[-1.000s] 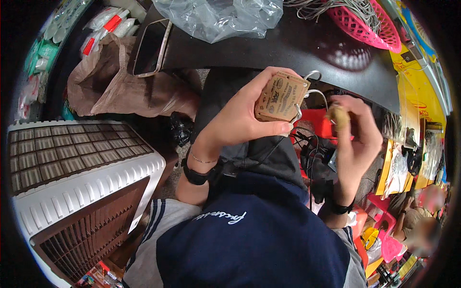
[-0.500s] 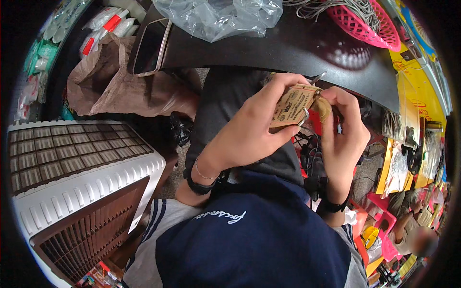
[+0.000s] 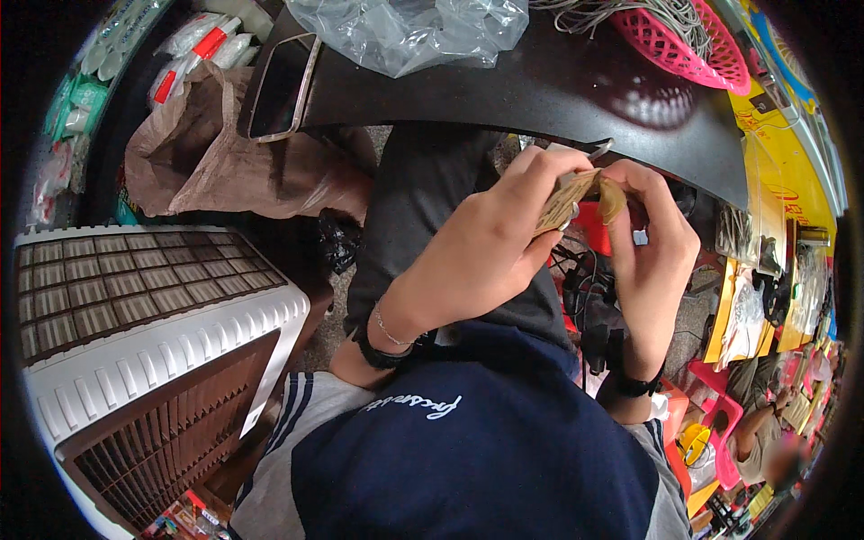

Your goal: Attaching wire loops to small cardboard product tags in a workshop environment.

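My left hand (image 3: 490,229) is closed around a small cream printed paper card (image 3: 562,202), now seen nearly edge-on, its lower part behind my fingers. A shiny metal bit (image 3: 572,212) shows at the card's lower edge, by my left thumb. My right hand (image 3: 650,216) pinches at the card's right end. A yellow-tan curved piece (image 3: 611,203) lies along my right thumb; whether it is a wrap or something held, I cannot tell. Just above the fingers, a thin silver metal tip (image 3: 601,147) sticks out against the table edge.
The dark table (image 3: 540,99) bears a clear plastic bag (image 3: 409,36), a phone (image 3: 282,88) and a pink basket (image 3: 688,49) of grey cord. A brown sack (image 3: 211,153) hangs at the left, above a white-and-brown air cooler (image 3: 171,333). Another person (image 3: 756,432) is at far right.
The card has tilted, so its printed face has turned from view to almost edge-on. My right fingers have shifted slightly at its end. The rest has stayed put.
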